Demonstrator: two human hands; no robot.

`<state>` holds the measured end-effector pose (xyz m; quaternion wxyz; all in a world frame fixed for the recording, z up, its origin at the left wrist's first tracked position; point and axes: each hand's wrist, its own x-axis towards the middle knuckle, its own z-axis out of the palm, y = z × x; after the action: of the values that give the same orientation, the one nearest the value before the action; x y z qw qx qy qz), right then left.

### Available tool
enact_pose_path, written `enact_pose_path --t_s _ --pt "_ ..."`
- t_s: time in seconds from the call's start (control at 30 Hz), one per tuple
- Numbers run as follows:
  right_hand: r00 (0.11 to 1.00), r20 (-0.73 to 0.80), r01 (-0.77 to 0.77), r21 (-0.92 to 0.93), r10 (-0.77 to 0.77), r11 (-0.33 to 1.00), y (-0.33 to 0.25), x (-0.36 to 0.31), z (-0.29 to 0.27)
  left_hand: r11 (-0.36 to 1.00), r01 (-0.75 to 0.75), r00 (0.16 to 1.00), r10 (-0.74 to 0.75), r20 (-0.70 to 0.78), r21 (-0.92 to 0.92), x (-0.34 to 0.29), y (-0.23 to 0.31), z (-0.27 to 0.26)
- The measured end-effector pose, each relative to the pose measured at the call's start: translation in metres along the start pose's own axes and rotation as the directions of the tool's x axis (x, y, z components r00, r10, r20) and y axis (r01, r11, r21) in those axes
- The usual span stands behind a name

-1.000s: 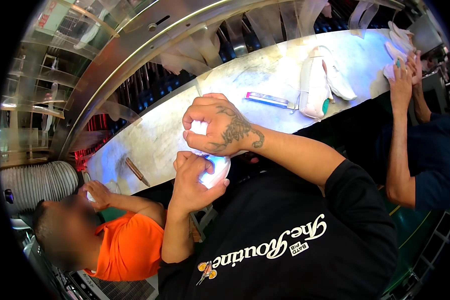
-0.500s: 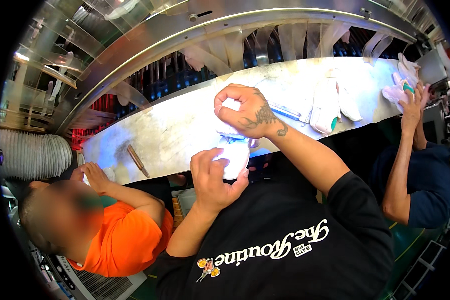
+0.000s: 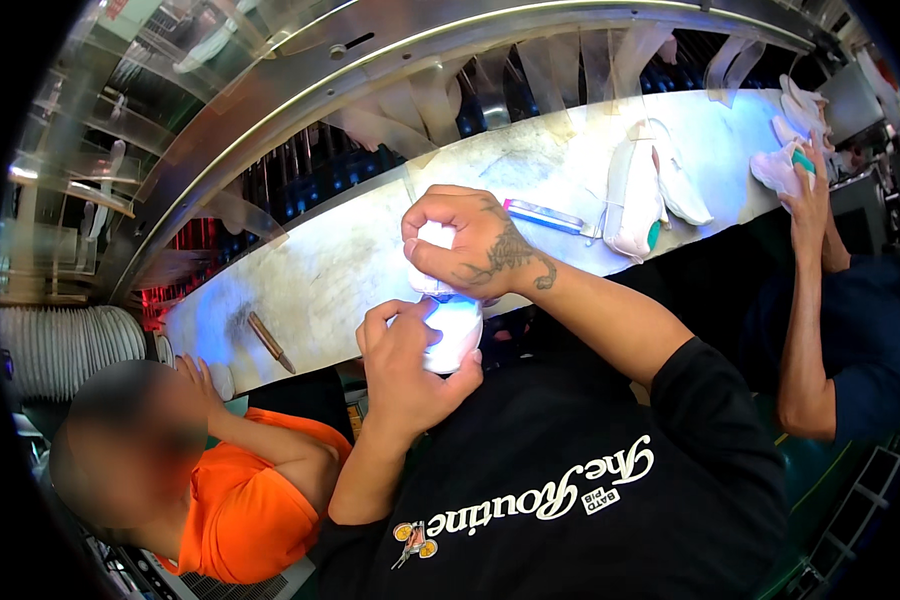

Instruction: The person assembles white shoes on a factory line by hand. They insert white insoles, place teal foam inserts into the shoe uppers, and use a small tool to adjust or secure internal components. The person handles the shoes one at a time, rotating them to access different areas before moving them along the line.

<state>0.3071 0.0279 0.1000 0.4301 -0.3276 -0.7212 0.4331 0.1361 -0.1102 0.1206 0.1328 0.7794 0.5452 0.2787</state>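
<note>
A white shoe [image 3: 462, 328], glaring under blue light, is held in both my hands just over the near edge of the worktable [image 3: 340, 270]. My left hand [image 3: 402, 362] grips the rounded near end, its thumb on the right side and fingers on the left and top. My right hand [image 3: 467, 243], tattooed at the wrist, curls around the far end with thumb and forefinger on it. Part of the shoe's middle is hidden by the hands. To the right lies a white shoe with a green patch [image 3: 632, 205], beside another white shoe piece [image 3: 678, 185].
A wooden-handled knife [image 3: 268, 340] lies left on the table; a slim flat tool [image 3: 550, 216] lies to the right. Beyond, clear strips [image 3: 550, 85] hang from a metal machine. Co-workers flank me, one in an orange shirt [image 3: 260, 495], one handling a white shoe [image 3: 776, 172].
Both my hands have shifted slightly left with the shoe, still gripping it. The view has moved a little; the left co-worker's head has come closer to the table edge.
</note>
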Motion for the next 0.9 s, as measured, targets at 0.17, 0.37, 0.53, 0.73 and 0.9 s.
enact_pose_path --t_s 0.17,0.37,0.53,0.73,0.9 --pt "0.990 -0.012 0.143 -0.083 -0.144 0.986 -0.001 -0.008 0.007 0.997 0.065 0.982 -0.058 0.179 -0.033 0.009 0.000 -0.013" --pt "0.986 -0.030 0.162 -0.112 -0.166 0.980 -0.002 -0.010 0.012 0.998 0.034 0.982 -0.045 0.183 0.058 0.011 0.008 -0.018" --pt "0.992 0.022 0.127 -0.075 -0.125 0.989 -0.006 -0.016 0.010 0.990 -0.037 0.972 0.004 0.236 0.135 0.009 0.014 -0.018" --pt "0.989 0.015 0.147 -0.053 -0.146 0.988 -0.001 -0.015 0.003 0.993 -0.096 0.943 0.114 0.312 -0.072 0.021 -0.008 -0.024" --pt "0.993 0.067 0.102 -0.021 -0.100 0.995 0.004 -0.010 -0.006 0.972 -0.228 0.969 0.233 -0.083 0.063 0.006 -0.007 -0.013"
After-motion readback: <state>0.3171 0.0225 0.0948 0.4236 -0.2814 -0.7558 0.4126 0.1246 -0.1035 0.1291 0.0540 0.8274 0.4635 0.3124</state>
